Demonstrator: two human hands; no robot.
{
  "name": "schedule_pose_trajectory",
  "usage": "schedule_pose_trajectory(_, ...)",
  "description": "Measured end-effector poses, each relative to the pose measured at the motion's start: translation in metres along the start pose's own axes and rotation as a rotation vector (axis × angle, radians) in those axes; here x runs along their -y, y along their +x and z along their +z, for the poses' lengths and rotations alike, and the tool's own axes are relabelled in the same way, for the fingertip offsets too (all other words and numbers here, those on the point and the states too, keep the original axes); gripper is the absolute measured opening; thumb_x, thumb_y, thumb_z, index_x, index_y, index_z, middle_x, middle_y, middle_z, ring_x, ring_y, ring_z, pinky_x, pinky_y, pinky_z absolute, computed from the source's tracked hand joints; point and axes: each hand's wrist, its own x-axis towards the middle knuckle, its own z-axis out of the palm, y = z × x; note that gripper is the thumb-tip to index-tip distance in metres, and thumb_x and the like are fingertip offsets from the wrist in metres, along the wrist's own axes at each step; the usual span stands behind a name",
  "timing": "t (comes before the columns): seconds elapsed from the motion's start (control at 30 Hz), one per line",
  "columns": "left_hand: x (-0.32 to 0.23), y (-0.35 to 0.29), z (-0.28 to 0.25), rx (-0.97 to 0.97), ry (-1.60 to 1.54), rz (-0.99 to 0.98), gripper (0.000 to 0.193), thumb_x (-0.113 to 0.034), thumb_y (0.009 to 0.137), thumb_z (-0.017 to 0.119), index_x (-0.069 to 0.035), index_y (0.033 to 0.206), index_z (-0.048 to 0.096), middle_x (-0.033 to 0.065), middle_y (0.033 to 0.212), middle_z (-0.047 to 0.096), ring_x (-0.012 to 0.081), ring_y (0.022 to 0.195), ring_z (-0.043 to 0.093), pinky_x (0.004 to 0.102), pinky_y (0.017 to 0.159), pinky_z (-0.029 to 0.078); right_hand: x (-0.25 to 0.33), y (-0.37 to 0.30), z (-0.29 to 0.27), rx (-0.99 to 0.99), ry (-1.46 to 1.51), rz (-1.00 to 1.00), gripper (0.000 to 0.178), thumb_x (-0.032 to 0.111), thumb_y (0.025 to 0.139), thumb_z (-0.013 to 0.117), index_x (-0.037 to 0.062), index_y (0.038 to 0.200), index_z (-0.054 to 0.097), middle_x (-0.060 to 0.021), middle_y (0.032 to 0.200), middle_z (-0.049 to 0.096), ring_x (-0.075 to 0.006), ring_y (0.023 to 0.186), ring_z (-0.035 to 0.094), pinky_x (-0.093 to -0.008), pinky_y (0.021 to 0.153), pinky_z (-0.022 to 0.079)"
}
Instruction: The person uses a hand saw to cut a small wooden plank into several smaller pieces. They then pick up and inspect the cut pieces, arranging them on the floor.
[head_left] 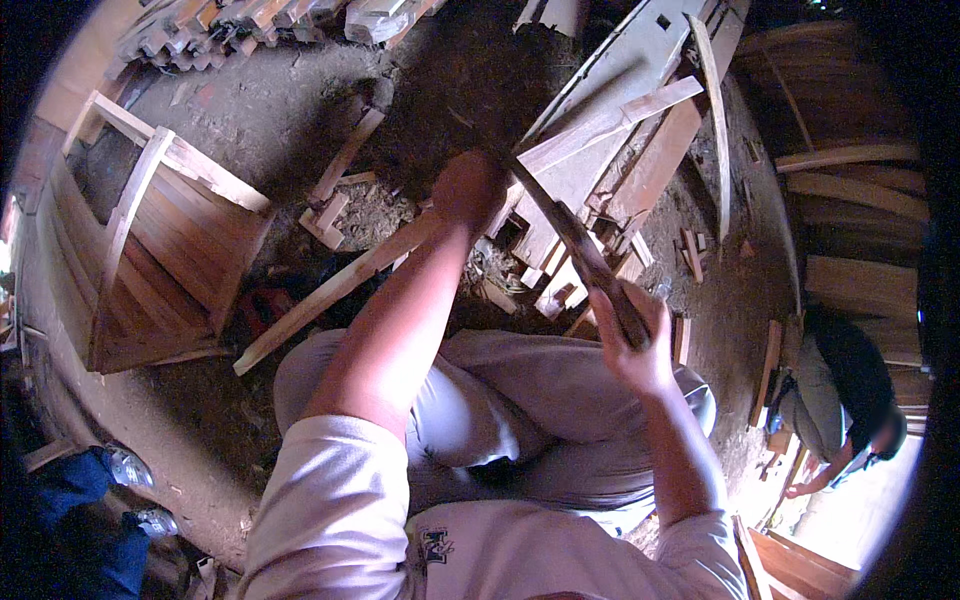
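My left hand (470, 190), in deep shadow, is closed around a long pale wooden slat (330, 300). The slat slants from beside my left knee up to my hand, and a pale length of wood continues on the far side. In my right hand (635, 335), fingers wrapped round it, is a long dark narrow tool (580, 240). Its thicker brown part lies in my palm and its thin far end points up and left, close to the slat. The kind of tool cannot be made out.
Boards (640, 190) and offcuts (555, 290) lie ahead of my crossed legs. A slatted wooden frame (165, 240) stands at left. Stacked timber (200, 35) lies at the far left. Another person (850, 390) bends over at right; someone's feet (130, 470) show at lower left.
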Motion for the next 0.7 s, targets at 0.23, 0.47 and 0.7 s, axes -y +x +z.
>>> schedule_pose_trajectory(0.23,0.002,0.006,-0.005,0.044,0.051,-0.029,0.020,-0.017,0.086,0.061,-0.004,0.090,0.077,0.0211,0.096,0.074,0.0410,0.093,0.073,0.0535,0.080,0.059,0.017,-0.099,-0.065,0.036,-0.288,-0.011,0.014,0.015,0.090,0.065,0.0015,0.086,0.066,-0.0064,0.062,0.055,-0.0180,0.054,0.051,-0.0339,0.054,0.038)
schedule_pose_trajectory(0.47,0.000,0.003,-0.001,-0.009,0.081,-0.059,0.023,-0.018,0.087,0.059,-0.004,0.089,0.077,0.0203,0.097,0.074,0.0403,0.093,0.073,0.0523,0.080,0.059,0.009,-0.102,-0.066,-0.099,-0.297,-0.168,0.015,0.012,0.089,0.064,-0.0021,0.092,0.068,-0.0080,0.068,0.060,-0.0205,0.062,0.055,-0.0345,0.061,0.041)
schedule_pose_trajectory(0.7,0.010,0.009,0.006,0.018,0.074,-0.055,0.023,-0.018,0.086,0.060,-0.003,0.091,0.076,0.0215,0.097,0.074,0.0407,0.094,0.072,0.0534,0.081,0.057,0.029,-0.059,-0.061,0.040,-0.214,-0.063,0.017,0.015,0.093,0.066,-0.0004,0.087,0.066,-0.0020,0.059,0.056,-0.0123,0.050,0.050,-0.0313,0.048,0.036)
